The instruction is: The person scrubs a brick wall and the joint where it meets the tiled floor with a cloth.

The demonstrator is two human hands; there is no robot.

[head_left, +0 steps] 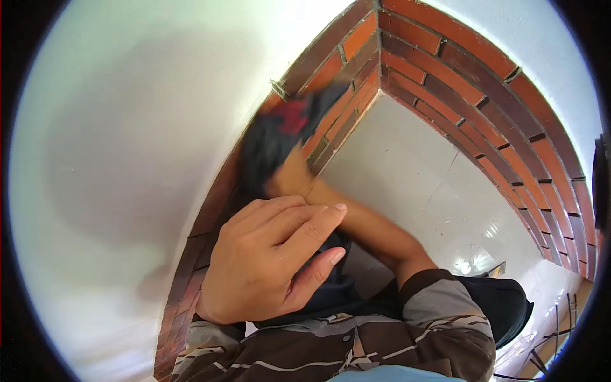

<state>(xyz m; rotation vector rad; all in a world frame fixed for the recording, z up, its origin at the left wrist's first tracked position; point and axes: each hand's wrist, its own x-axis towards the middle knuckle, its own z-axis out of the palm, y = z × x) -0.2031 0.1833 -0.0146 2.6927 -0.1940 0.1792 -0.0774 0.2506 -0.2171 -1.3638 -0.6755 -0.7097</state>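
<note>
My left hand (pixel 270 258) is raised close to the camera, its back toward me. Its fingers are loosely bent, with a gap between thumb and forefinger, and nothing shows in them. Beyond it, my right arm reaches across toward the brick edging on the left. My right hand (pixel 289 173) is bunched in a dark cloth (pixel 261 149) that has a red patch. The cloth lies against the bricks (pixel 324 73) near the corner and is blurred by motion. It covers most of my right hand's fingers.
Red and brown brick bands run along both walls (pixel 127 127) and meet in a corner. Below lies a pale, shiny floor (pixel 407 165). A black rounded object (pixel 499 309) stands at my right side, with thin dark rods (pixel 554 334) farther right.
</note>
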